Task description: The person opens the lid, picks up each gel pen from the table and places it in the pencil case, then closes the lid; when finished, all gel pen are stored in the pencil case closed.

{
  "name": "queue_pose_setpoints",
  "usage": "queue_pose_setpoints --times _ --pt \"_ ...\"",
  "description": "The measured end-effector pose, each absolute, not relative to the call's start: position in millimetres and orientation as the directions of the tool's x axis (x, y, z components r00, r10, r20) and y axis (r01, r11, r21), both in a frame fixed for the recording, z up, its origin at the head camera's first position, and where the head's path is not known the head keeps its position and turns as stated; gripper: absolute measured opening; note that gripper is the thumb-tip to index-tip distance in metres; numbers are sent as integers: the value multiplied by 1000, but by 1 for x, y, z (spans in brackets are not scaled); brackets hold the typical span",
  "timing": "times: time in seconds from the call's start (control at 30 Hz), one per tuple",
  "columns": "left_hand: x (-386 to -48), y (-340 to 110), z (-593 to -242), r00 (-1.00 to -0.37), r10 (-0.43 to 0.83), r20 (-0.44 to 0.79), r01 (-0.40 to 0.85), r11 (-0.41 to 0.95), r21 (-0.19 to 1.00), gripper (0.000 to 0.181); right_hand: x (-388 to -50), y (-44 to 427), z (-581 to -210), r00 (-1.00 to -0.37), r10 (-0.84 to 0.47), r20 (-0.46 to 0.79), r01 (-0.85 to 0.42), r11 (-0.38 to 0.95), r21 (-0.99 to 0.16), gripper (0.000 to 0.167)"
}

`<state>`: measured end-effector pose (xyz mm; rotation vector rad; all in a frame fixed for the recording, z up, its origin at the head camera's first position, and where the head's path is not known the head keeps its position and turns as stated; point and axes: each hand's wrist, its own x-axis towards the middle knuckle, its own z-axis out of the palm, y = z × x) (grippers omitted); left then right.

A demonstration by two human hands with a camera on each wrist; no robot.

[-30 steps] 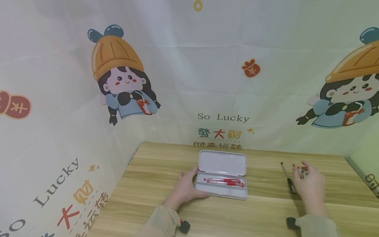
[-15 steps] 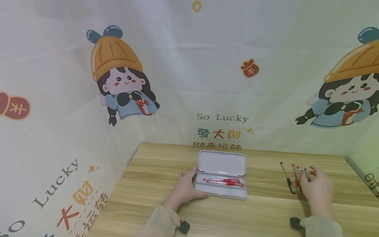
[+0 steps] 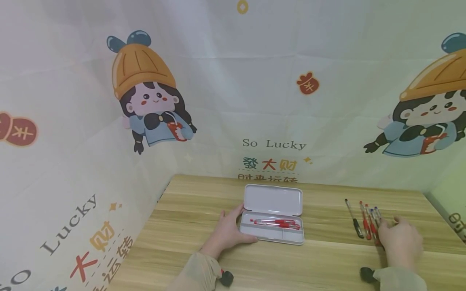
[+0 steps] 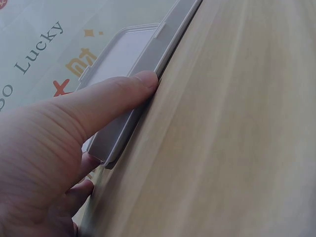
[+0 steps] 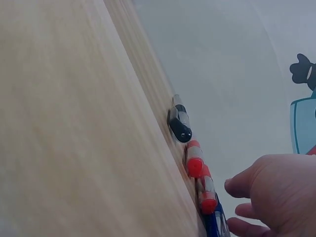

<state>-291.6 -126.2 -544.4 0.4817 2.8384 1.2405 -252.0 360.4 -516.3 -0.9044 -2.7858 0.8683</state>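
Observation:
A white pencil case [image 3: 273, 200] lies with its lid raised, and two red pens [image 3: 277, 223] sit in its rear compartment. My left hand [image 3: 228, 233] grips the case's left end; in the left wrist view the thumb [image 4: 143, 79] presses on its front side. To the right, a black pen [image 3: 357, 227], two red pens [image 3: 367, 230] and blue-tipped pens [image 3: 377, 212] lie side by side on the table. Beside the blue-tipped ones is my right hand [image 3: 402, 242], fingers loosely bent and partly covering them. In the right wrist view its fingers appear apart from the red pens [image 5: 195, 163].
The wood-grain table [image 3: 327, 258] reaches back to a printed cloth backdrop [image 3: 218, 101], which also hangs along the left side. Black wrist-worn pieces [image 3: 227, 279] show at both sleeves. A stretch of tabletop separates the case from the loose pens.
My right hand has moved rightward and toward me across the pens, uncovering the red ones and then the blue tips. My left hand and the pencil case have stayed in place.

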Motion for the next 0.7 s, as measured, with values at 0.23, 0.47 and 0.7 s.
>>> queue_pose_setpoints --times 0.23,0.47,0.7 --pt "-292 -126 -545 -952 283 119 281 644 712 126 -249 361 -515 -807 571 -149 564 670 -484 66" --pt "-294 -126 -546 -948 289 131 294 644 706 123 -248 366 -517 -807 559 -188 576 677 -458 58" --pt "-293 -127 -546 -949 288 127 289 637 714 124 -248 365 -517 -806 567 -173 574 674 -466 50"
